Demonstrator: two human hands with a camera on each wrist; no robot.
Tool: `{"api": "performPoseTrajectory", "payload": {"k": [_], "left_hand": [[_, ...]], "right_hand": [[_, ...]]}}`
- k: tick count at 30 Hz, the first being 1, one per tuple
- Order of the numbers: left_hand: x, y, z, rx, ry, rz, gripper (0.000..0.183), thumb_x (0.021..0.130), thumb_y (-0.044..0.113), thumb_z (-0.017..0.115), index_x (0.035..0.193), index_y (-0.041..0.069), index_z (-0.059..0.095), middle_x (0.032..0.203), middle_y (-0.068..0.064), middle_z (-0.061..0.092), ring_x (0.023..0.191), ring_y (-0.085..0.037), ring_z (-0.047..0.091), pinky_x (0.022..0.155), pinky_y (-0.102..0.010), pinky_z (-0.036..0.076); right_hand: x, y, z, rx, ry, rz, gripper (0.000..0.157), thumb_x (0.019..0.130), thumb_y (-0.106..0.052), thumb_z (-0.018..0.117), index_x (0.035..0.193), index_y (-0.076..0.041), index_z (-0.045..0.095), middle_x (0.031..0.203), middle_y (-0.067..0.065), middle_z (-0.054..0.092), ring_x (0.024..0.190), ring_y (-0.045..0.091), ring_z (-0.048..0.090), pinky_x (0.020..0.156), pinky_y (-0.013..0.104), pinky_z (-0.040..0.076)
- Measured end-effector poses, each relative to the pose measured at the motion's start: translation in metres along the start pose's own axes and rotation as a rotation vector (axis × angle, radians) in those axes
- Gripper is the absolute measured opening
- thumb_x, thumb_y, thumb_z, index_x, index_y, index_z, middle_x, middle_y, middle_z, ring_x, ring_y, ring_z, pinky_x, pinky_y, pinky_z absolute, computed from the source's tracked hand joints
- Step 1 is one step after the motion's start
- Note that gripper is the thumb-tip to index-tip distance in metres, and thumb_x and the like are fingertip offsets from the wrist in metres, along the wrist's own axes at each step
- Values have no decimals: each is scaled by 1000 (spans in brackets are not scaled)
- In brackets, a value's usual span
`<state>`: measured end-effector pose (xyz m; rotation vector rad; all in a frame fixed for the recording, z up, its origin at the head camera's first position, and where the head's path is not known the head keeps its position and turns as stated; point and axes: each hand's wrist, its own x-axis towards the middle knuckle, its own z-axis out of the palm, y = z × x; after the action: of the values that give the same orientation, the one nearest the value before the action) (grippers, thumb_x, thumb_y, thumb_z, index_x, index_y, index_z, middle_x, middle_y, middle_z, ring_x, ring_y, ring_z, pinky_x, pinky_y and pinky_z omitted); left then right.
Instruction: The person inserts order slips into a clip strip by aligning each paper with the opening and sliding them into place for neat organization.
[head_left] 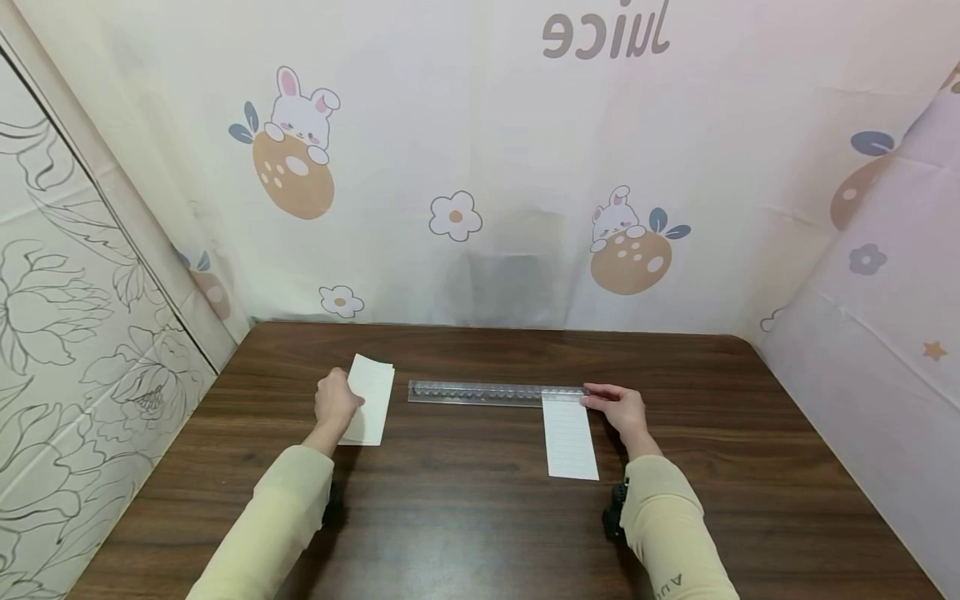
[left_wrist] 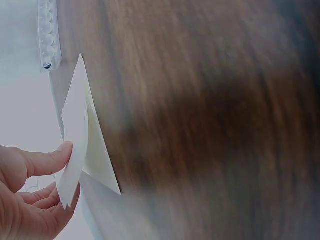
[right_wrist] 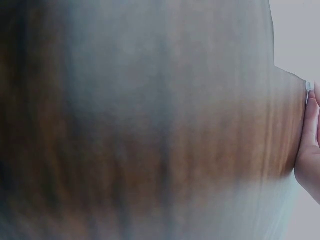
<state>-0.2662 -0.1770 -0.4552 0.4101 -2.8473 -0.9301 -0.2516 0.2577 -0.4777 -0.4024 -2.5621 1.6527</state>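
Note:
My left hand point(head_left: 337, 400) pinches cream paper sheets point(head_left: 372, 400) by their left edge, thumb on top. In the left wrist view the upper sheet point(left_wrist: 75, 130) bends up, apart from a lower sheet point(left_wrist: 100, 155). To the right, a long clear plastic strip point(head_left: 480, 394) with a row of ring-like loops lies crosswise on the table. A narrow lined sheet point(head_left: 571, 442) meets the strip's right part with its top edge. My right hand point(head_left: 619, 410) pinches the strip's right end beside that sheet's top corner. The right wrist view shows only part of this hand.
The dark wood table point(head_left: 465, 508) reaches back to a patterned curtain point(head_left: 510, 167). Another curtain point(head_left: 870, 333) hangs along the right side, and a flower-patterned panel point(head_left: 67, 333) stands at the left. Bare wood lies between the two forearms.

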Motion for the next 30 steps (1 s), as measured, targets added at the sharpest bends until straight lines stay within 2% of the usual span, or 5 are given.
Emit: {"api": "performPoseTrajectory", "payload": {"k": [3, 4, 13, 23, 30], "left_hand": [[-4, 1, -4, -24, 26, 33, 42, 63, -6, 71, 100, -14, 54, 96, -31, 57, 84, -44, 56, 66, -48, 46], [-6, 3, -7, -34, 13, 25, 42, 65, -6, 70, 102, -14, 53, 99, -31, 57, 87, -44, 55, 70, -49, 45], [-13, 3, -14, -44, 61, 76, 40, 67, -6, 68, 103, -15, 53, 100, -33, 55, 89, -45, 54, 73, -49, 44], [-15, 3, -20, -35, 115, 131, 36, 70, -8, 64, 104, -13, 53, 98, -32, 57, 86, -44, 56, 68, -50, 45], [-19, 4, -27, -52, 129, 154, 35, 71, -7, 65, 103, -11, 56, 93, -28, 59, 83, -41, 58, 67, -49, 45]], "right_hand": [[-1, 0, 0, 0, 6, 8, 38, 73, -17, 73, 107, -2, 64, 105, 11, 63, 105, 26, 52, 91, 36, 37], [-1, 0, 0, -1, 6, 9, 38, 73, -17, 73, 107, -2, 64, 105, 11, 63, 105, 25, 51, 91, 36, 37], [-1, 1, 0, 8, -5, 25, 37, 74, -17, 72, 107, -2, 64, 109, 14, 60, 108, 27, 49, 94, 39, 33], [0, 2, 0, -13, -6, 15, 38, 74, -19, 72, 108, -3, 64, 110, 14, 60, 108, 27, 48, 94, 39, 34], [1, 2, 0, -12, 0, 8, 38, 73, -18, 73, 107, -3, 64, 108, 13, 61, 106, 27, 50, 93, 38, 35]]}}
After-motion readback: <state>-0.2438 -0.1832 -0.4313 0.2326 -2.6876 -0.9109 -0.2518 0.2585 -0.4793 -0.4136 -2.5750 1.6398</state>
